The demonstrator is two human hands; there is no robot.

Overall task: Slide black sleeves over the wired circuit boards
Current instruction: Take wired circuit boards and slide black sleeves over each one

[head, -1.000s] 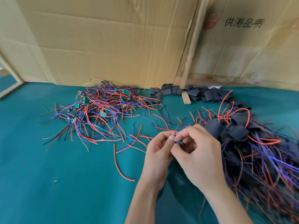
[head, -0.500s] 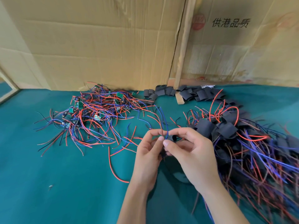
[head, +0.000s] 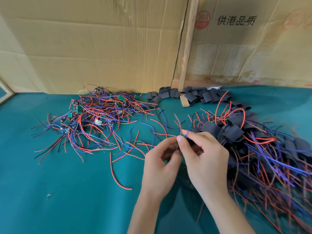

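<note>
The wire ends, hidden inside the fingers a second ago, now stand clear above the two hands: a red wire (head: 179,125) and a blue wire (head: 187,131) poke up past the fingertips, so the leads have come through and the sleeve is likely riding down toward the board. The left hand (head: 162,163) pinches something dark and small between thumb and forefinger; a speck of green shows there, probably the board, but most of it is hidden. The right hand (head: 205,159) pinches the blue wire near its tip, other fingers curled over a dark piece that I take for the sleeve, though I cannot tell how far it covers the board. Both hands hover over the table (head: 59,191), between the bare boards (head: 98,114) to the left and the sleeved pile (head: 253,146) to the right. Loose sleeves (head: 199,96) lie at the back by the cardboard (head: 101,48). Judging by the piles, the job is well along, with plenty of boards left.
</note>
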